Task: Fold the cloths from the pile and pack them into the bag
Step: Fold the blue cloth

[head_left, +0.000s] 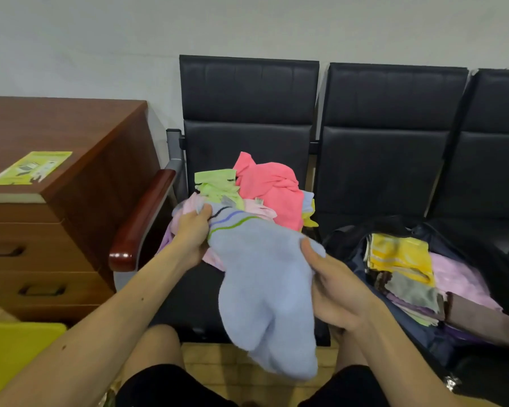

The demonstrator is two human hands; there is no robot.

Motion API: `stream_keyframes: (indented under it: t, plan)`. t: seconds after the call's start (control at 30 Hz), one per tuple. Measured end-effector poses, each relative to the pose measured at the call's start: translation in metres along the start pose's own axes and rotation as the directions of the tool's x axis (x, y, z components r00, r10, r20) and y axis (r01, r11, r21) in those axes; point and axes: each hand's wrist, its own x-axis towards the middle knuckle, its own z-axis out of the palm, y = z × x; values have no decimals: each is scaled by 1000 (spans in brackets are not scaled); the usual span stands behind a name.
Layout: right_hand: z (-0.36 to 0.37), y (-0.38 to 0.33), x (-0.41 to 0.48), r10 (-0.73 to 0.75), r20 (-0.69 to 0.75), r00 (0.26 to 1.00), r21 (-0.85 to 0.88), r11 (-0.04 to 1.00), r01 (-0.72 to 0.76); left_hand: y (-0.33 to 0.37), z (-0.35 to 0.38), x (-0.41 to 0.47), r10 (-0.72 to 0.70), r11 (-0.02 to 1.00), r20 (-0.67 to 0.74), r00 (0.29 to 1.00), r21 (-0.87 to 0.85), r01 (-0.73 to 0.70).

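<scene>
A light blue cloth [265, 289] with blue and green stripes near one end hangs in front of the left seat. My left hand [193, 230] grips its striped upper end. My right hand [332, 289] pinches its right edge with the thumb on top. Behind it lies the pile [265, 189] of pink, green, pale pink and yellow cloths on the seat. The dark open bag [362, 259] sits on the middle seat and holds folded yellow, grey, pink and brown cloths.
Black padded seats [385, 160] stand in a row against the wall, with a red-brown armrest [141, 221] at the left. A wooden drawer cabinet [59, 230] with a green leaflet [31, 168] on top stands further left. A yellow object [9, 353] is at lower left.
</scene>
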Motion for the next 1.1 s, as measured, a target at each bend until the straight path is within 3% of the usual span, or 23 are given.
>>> stream_keyframes:
  t: [0.1, 0.27, 0.37, 0.47, 0.57, 0.63, 0.77, 0.9, 1.0, 1.07, 1.1]
  plan:
    - [8, -7, 5, -11, 15, 1000, 79, 997, 10, -25, 2, -4, -155, 983, 115, 981, -82, 165]
    - [7, -15, 8, -58, -68, 996, 87, 994, 64, -52, 0, -25, -237, 949, 314, 919, -127, 288]
    - [5, -20, 8, -91, -163, 982, 78, 991, 105, -72, -8, -34, -282, 853, 536, 796, -239, 463]
    - [1, -26, 10, -94, -242, 966, 59, 992, 111, -85, -10, -45, -262, 796, 712, 651, -222, 563]
    - [-4, -31, 13, -128, -312, 941, -13, 991, 130, -88, -14, -53, -222, 821, 814, 537, -142, 553]
    - [-7, -33, 16, -127, -333, 934, -10, 991, 132, -83, -17, -57, -211, 877, 835, 508, -68, 476]
    - [-19, -28, 21, -46, -447, 893, 11, 998, 57, -73, -19, -66, -267, 963, 767, 584, 189, 193]
    - [-43, -20, 24, -5, -482, 876, 105, 993, 63, -62, -15, -73, -228, 973, 696, 681, 139, 184]
    - [-53, 12, 20, 110, -312, 944, 153, 986, -64, -47, -10, -73, -166, 972, 615, 771, -31, 234]
    - [-48, 34, 10, 206, -168, 964, 75, 978, -196, -34, -6, -69, -146, 973, 549, 823, -70, 219]
    - [-45, 37, 6, 199, -157, 967, 56, 980, -192, -29, -5, -68, -135, 978, 529, 838, -64, 198]
